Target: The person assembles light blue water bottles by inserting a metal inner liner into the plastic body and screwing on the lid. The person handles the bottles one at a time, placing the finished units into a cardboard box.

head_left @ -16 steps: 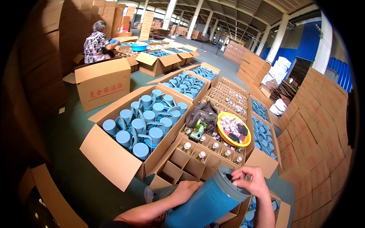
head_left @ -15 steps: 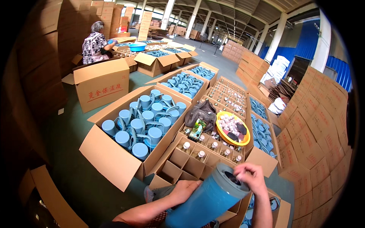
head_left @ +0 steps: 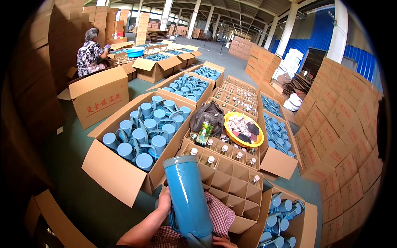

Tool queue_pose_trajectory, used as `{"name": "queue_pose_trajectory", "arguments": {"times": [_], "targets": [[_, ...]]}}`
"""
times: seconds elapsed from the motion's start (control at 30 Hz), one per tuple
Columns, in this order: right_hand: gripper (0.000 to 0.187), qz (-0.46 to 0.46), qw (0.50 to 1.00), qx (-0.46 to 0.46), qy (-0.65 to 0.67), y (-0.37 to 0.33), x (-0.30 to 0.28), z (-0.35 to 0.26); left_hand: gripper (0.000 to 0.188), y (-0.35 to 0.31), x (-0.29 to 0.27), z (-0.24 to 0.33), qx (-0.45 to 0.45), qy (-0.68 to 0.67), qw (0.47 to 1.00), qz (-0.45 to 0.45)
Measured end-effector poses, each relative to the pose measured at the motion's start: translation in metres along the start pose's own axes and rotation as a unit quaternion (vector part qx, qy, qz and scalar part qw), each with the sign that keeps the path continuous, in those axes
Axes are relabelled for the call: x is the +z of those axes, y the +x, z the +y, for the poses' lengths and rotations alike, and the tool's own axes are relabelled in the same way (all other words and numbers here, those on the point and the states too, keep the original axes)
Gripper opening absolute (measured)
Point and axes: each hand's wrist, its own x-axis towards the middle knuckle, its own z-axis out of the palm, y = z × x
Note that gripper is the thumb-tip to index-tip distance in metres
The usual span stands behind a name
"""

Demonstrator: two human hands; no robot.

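Observation:
A blue thermos flask (head_left: 188,194) leans over my lap, its wide grey-rimmed end pointing up and away. My left hand (head_left: 164,201) is closed around its left side, near the loop handle low on the body. At the flask's narrower lower end is my right hand (head_left: 223,242), its fingers curled against that end and the rest cut off by the lower edge. Just beyond stands a divided carton (head_left: 233,186) with several glass bottles (head_left: 210,160) in its cells. A red-checked cloth (head_left: 218,211) covers my lap.
Open cartons of blue flasks stand left (head_left: 111,173) and right (head_left: 309,215). A yellow basin (head_left: 244,143) of white caps and a dark bag (head_left: 206,118) rest on the bottle cartons. Carton stacks (head_left: 339,157) line the right. Farther left, another person (head_left: 89,56) sits by a blue basin (head_left: 135,52).
The flask has swung more upright and left, its rimmed end now facing away. My right hand has left that rim and moved down to the lower end. My left hand has shifted left.

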Motion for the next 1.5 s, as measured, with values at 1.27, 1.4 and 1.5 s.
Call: {"name": "queue_pose_trajectory", "arguments": {"times": [1.27,1.4,1.5], "targets": [[0.03,0.75,0.661,0.019,-0.004,-0.142,-0.125,-0.053,0.028,-0.062,0.11,-0.045,-0.066,0.204,0.908,-0.361],[0.022,0.682,0.654,0.143,-0.295,-0.177,-0.175,-0.075,0.024,-0.054,0.106,-0.058,-0.069,0.224,0.908,-0.347],[0.022,0.592,0.6,0.206,-0.497,-0.178,-0.218,-0.075,0.021,-0.042,0.097,-0.063,-0.069,0.226,0.915,-0.328]]}}
